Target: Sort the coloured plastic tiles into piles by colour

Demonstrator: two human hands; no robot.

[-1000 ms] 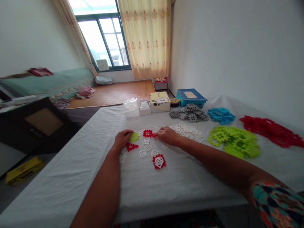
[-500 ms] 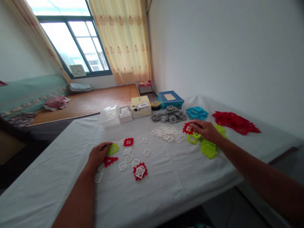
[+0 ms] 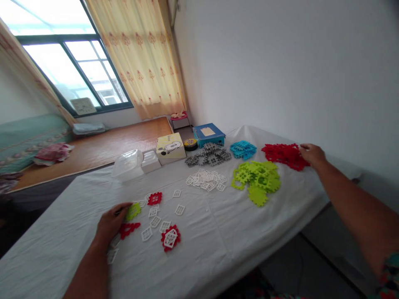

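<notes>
My left hand (image 3: 110,223) rests on the white tablecloth (image 3: 218,232), fingers curled against a small lime-green foam piece (image 3: 133,211). A red piece (image 3: 128,229) lies just below that hand. A red square with a white insert (image 3: 170,238) and another red square (image 3: 154,198) lie nearby among several loose white grid tiles (image 3: 155,221). My right hand (image 3: 312,154) reaches far right and its fingers touch the edge of the pile of red foam pieces (image 3: 283,154). Whether it grips one is hidden.
Piles of lime-green (image 3: 257,178), blue (image 3: 243,149), grey (image 3: 208,154) and white (image 3: 205,180) pieces lie across the table. A blue box (image 3: 208,133), a yellow carton (image 3: 170,147), a tape roll (image 3: 190,143) and clear containers (image 3: 127,164) stand at the far edge. The wall runs along the right.
My right hand has moved from the middle of the table, past the lime-green pile, out to the red pile at the far right. The view has swung right. My left hand has stayed put.
</notes>
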